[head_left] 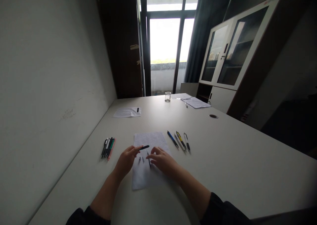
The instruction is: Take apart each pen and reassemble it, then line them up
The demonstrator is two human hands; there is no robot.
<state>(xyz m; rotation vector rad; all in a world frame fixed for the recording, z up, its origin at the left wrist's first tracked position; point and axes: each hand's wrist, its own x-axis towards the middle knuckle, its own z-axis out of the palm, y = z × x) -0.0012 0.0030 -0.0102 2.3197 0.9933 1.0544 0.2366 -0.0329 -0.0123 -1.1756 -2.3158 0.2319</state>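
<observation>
My left hand [127, 160] is closed around a dark pen barrel [144, 147], which points to the right above a sheet of written paper [141, 182]. Over the same sheet is my right hand [160, 159], its fingers bent and a little apart. One of its fingertips lies at a thin dark pen refill [150, 164], seemingly touching it. Between the hands, a small pen tip [139, 159] and a small thin piece, perhaps a spring [143, 159], rest on the paper.
Several pens [108, 148] lie in a bundle at left. To the right are a blue pen [172, 139], a yellow-black pen [181, 139] and others. Farther back are a glass jar [167, 97], papers [196, 102], another sheet [126, 112] and a cable hole [213, 116].
</observation>
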